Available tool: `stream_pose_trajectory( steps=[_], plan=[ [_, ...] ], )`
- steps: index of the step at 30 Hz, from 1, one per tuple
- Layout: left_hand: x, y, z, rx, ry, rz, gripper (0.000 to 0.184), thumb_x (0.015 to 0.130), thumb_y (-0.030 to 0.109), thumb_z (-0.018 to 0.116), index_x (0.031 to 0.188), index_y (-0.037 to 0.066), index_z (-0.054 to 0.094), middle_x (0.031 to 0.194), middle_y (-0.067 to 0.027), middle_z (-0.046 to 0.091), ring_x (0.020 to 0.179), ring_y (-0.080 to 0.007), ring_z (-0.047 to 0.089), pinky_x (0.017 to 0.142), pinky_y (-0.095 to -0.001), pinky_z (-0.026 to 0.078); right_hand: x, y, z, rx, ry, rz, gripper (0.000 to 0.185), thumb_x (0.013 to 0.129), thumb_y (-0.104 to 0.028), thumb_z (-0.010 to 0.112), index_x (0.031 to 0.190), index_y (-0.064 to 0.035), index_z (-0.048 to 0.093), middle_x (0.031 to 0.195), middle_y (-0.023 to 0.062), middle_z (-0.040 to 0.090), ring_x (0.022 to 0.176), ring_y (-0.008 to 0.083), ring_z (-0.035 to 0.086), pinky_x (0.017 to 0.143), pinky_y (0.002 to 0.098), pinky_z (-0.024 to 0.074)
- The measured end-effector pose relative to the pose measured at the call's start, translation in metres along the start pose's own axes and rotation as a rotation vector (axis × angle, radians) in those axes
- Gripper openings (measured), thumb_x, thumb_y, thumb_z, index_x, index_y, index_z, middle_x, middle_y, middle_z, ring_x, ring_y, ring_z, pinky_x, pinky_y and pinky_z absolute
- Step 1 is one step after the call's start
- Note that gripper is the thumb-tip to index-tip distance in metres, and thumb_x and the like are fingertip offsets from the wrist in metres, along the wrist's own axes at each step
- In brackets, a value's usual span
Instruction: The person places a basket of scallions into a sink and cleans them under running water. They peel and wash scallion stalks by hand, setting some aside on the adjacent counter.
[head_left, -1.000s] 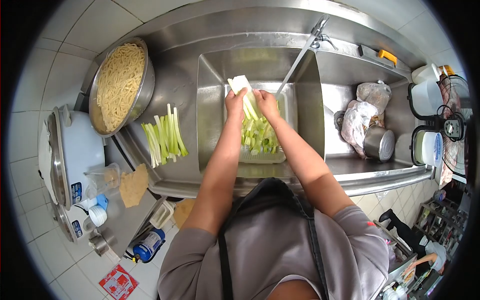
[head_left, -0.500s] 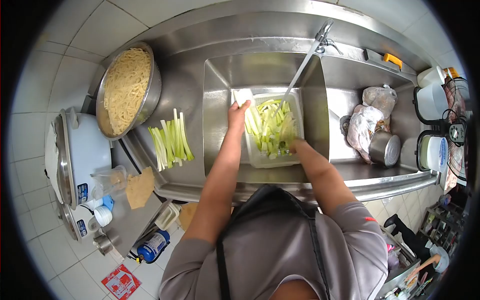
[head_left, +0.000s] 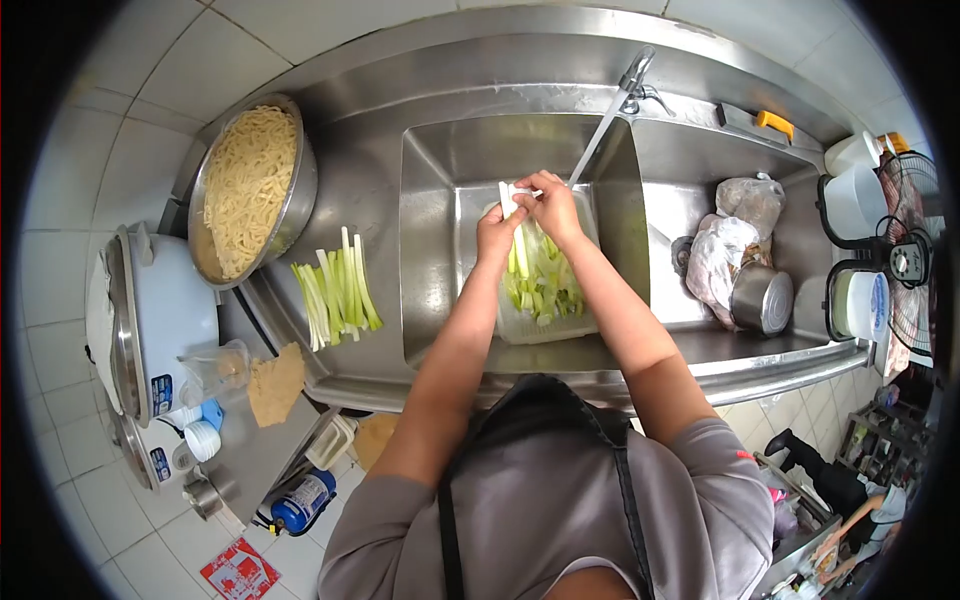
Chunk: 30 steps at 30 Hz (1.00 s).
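Observation:
My left hand (head_left: pixel 495 232) is closed around a bunch of white-and-green leek stalks (head_left: pixel 520 255), their white ends pointing up toward the tap. My right hand (head_left: pixel 552 208) comes in from the other side, with thumb and fingers pinched on the white ends beside my left thumb. Beneath both hands sits a white plastic basket (head_left: pixel 545 332) in the sink basin (head_left: pixel 430 250), holding more light green leeks (head_left: pixel 548 295). A stream of water runs from the tap (head_left: pixel 638 72) and passes behind my right hand. More leek stalks (head_left: pixel 337 290) lie on the steel counter to the left.
A large metal bowl of noodles (head_left: pixel 250 195) stands at the left. In the right basin are plastic bags (head_left: pixel 722 260) and a metal pot (head_left: pixel 763 298). A yellow-handled tool (head_left: pixel 775 124) rests on the back ledge. Behind at the lower right, another person (head_left: pixel 850 500) is at work.
My right hand has moved up and left from the basket's right side to the white ends in my left hand. My left hand has shifted slightly right and down.

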<state>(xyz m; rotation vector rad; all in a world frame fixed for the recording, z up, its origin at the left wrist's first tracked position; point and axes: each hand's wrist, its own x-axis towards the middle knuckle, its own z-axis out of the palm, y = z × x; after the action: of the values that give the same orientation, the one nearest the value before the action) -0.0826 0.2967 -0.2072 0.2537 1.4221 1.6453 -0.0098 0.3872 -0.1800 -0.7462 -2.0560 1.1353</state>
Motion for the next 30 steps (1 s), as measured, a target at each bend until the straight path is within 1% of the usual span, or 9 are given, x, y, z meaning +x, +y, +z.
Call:
stream_pose_trajectory(
  steps=[1, 4, 7, 10, 13, 17, 20, 26, 30],
  plan=[
    [0.002, -0.003, -0.002, 0.007, 0.0, 0.027, 0.02, 0.075, 0.01, 0.06, 0.094, 0.004, 0.058, 0.083, -0.0006, 0.059, 0.072, -0.0068, 0.051, 0.064, -0.021, 0.041, -0.001, -0.001, 0.002, 0.042, 0.017, 0.049, 0.019, 0.063, -0.009, 0.068, 0.079, -0.0043, 0.059, 0.073, 0.0054, 0.055, 0.074, 0.0178, 0.051, 0.059, 0.0289, 0.0421],
    [0.005, -0.005, -0.004, 0.213, 0.072, 0.139, 0.018, 0.076, 0.011, 0.059, 0.093, 0.004, 0.056, 0.079, -0.0001, 0.057, 0.068, -0.0071, 0.052, 0.06, -0.0205, 0.042, -0.004, -0.001, 0.008, -0.114, 0.061, 0.09, 0.019, 0.064, -0.017, 0.068, 0.076, -0.004, 0.059, 0.072, 0.0069, 0.055, 0.072, 0.0194, 0.05, 0.062, 0.0307, 0.0405],
    [0.003, -0.005, -0.002, 0.303, 0.108, 0.229, 0.02, 0.076, 0.01, 0.059, 0.094, 0.004, 0.056, 0.081, -0.0002, 0.058, 0.068, -0.0066, 0.052, 0.061, -0.0202, 0.041, -0.003, 0.0, 0.015, 0.004, 0.072, 0.221, 0.021, 0.067, -0.021, 0.065, 0.073, -0.0021, 0.058, 0.071, 0.0091, 0.056, 0.071, 0.0211, 0.05, 0.064, 0.0315, 0.0392],
    [-0.001, -0.004, -0.003, 0.221, 0.104, 0.169, 0.021, 0.076, 0.012, 0.059, 0.095, 0.004, 0.057, 0.082, -0.0002, 0.058, 0.07, -0.0074, 0.052, 0.063, -0.0209, 0.042, -0.003, 0.0, 0.017, 0.015, 0.094, 0.239, 0.018, 0.07, -0.018, 0.061, 0.071, -0.0003, 0.057, 0.066, 0.0072, 0.055, 0.065, 0.0162, 0.05, 0.06, 0.0284, 0.0396],
    [-0.003, -0.001, -0.005, -0.032, 0.026, 0.051, 0.021, 0.076, 0.014, 0.06, 0.094, 0.005, 0.056, 0.082, -0.0009, 0.058, 0.073, -0.0089, 0.053, 0.065, -0.0224, 0.043, -0.002, 0.0, 0.017, 0.236, 0.018, 0.445, 0.015, 0.071, -0.015, 0.059, 0.07, -0.0002, 0.056, 0.061, 0.0034, 0.054, 0.058, 0.0106, 0.047, 0.055, 0.0254, 0.0391],
    [-0.003, -0.001, -0.007, -0.273, 0.063, 0.009, 0.02, 0.076, 0.014, 0.06, 0.093, 0.005, 0.056, 0.085, -0.0029, 0.058, 0.074, -0.0104, 0.054, 0.065, -0.023, 0.044, -0.004, 0.01, 0.018, 0.194, -0.011, 0.442, 0.014, 0.07, -0.014, 0.058, 0.071, -0.0009, 0.056, 0.059, 0.0007, 0.052, 0.056, 0.0072, 0.044, 0.052, 0.0236, 0.038],
    [-0.003, 0.001, -0.009, -0.204, 0.031, 0.008, 0.02, 0.076, 0.014, 0.06, 0.094, 0.005, 0.056, 0.085, -0.0021, 0.058, 0.074, -0.0096, 0.054, 0.066, -0.0227, 0.043, -0.005, 0.01, 0.017, 0.214, -0.006, 0.448, 0.015, 0.07, -0.015, 0.059, 0.073, -0.0004, 0.057, 0.059, 0.001, 0.053, 0.056, 0.0072, 0.045, 0.053, 0.0236, 0.0383],
    [-0.004, -0.003, -0.002, -0.04, 0.021, 0.15, 0.024, 0.076, 0.015, 0.06, 0.097, 0.005, 0.055, 0.084, -0.0004, 0.058, 0.072, -0.0075, 0.052, 0.063, -0.0208, 0.042, 0.005, 0.002, 0.017, 0.216, 0.044, 0.495, 0.016, 0.07, -0.015, 0.059, 0.073, 0.0001, 0.06, 0.061, 0.0035, 0.058, 0.056, 0.0082, 0.05, 0.056, 0.0234, 0.0404],
    [-0.006, 0.002, 0.0, -0.084, 0.046, 0.077, 0.022, 0.078, 0.015, 0.058, 0.098, 0.004, 0.056, 0.087, 0.0, 0.057, 0.076, -0.0066, 0.05, 0.069, -0.0205, 0.039, 0.006, -0.001, 0.016, 0.204, 0.035, 0.501, 0.016, 0.069, -0.016, 0.06, 0.07, -0.0005, 0.06, 0.061, 0.0042, 0.059, 0.057, 0.0091, 0.052, 0.055, 0.0242, 0.0413]
  ],
)
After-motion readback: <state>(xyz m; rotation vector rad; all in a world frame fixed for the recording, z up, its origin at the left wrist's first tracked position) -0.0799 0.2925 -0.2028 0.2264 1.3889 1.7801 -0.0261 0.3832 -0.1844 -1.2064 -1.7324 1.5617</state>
